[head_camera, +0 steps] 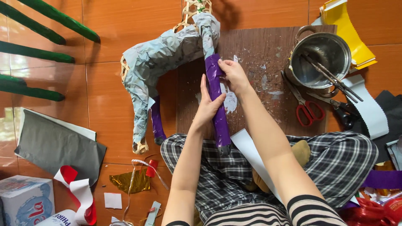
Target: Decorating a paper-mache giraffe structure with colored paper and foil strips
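Observation:
A paper-covered woven animal figure (161,56) lies on the orange tile floor, its legs pointing toward me. One leg is wrapped in purple paper (218,113). My left hand (206,106) presses flat against the left side of that purple leg, fingers extended upward. My right hand (233,75) pinches the top edge of the purple wrap where it meets the grey paper body. A second leg (156,121) also carries purple paper lower down. The brown board (259,58) lies under the leg.
A metal pot (320,58) with sticks in it stands on the board's right; red-handled scissors (305,106) lie beside it. Yellow paper (349,31), grey sheet (56,144), red-white ribbon (79,190), gold foil (127,181), a box (25,199) and green poles (37,54) surround me.

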